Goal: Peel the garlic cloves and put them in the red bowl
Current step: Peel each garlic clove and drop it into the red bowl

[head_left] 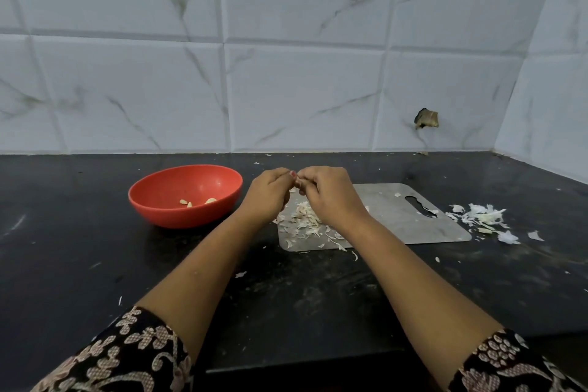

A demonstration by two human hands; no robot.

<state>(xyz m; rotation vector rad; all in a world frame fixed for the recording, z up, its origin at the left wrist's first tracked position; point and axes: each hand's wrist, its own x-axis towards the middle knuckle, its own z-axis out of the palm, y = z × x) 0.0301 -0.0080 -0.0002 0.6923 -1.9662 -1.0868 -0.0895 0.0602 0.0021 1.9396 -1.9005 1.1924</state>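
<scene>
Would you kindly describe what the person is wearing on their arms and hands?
Both arms wear dark sleeves printed with pale beige floral and lattice motifs, the left sleeve and the right sleeve ending near the elbow, leaving the forearms bare. No watch, bracelet or ring shows on the left hand or the right hand. One nail looks painted reddish.

A black counter (95, 264), smeared with pale dust, spreads beneath and all around the right grip (327, 197). Behind the grip rises a wall (286, 73) of large white tiles veined in grey. Well to the grip's right a side wall (556, 89) meets it in a corner. A chipped hole (426, 119) breaks the back wall, above-right of the grip.
</scene>
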